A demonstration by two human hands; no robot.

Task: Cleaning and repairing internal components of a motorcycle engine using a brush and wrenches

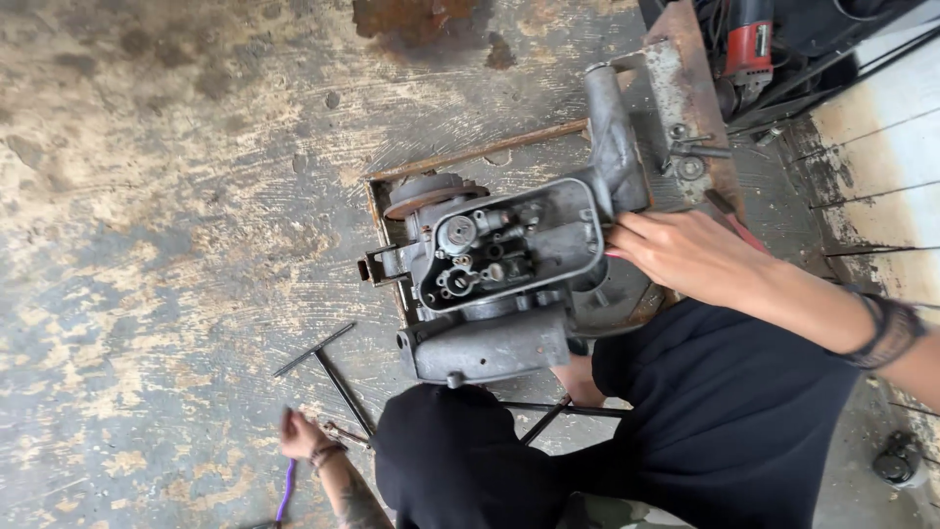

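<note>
Grey, grimy small engine point(509, 274) lying on a rusty metal frame point(685, 88), cover off, carburettor parts exposed, at centre right on the floor.
</note>
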